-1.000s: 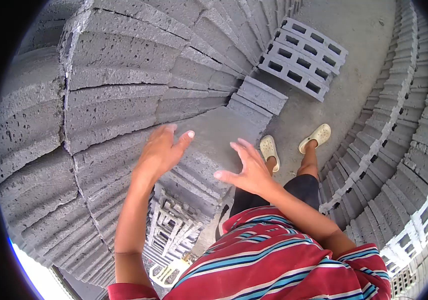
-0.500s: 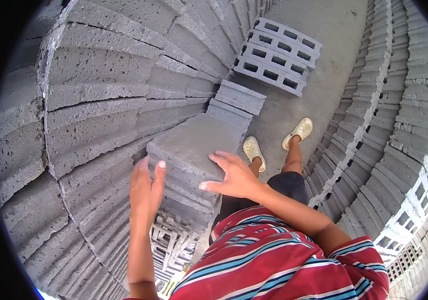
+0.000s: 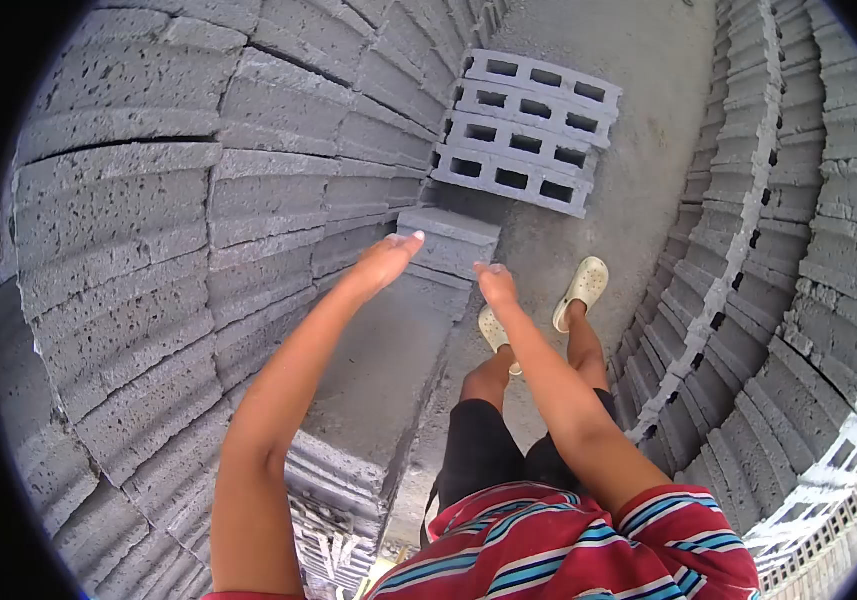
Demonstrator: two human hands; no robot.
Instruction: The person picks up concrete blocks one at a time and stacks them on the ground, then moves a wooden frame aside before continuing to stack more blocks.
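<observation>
head view: both arms reach down the middle of the frame. the left hand (image 3: 388, 258) is spread flat and empty, and the right hand (image 3: 496, 283) is loose and empty; both hover at the near edge of the low grey concrete block stack (image 3: 448, 238) at centre. a tall wall of rough grey blocks (image 3: 148, 200) crowds the left, and a curved row of grey blocks (image 3: 748, 250) crowds the right. only a narrow bare concrete floor strip (image 3: 638, 150) lies between them, partly taken by hollow grey blocks (image 3: 523, 130) at upper centre.
</observation>
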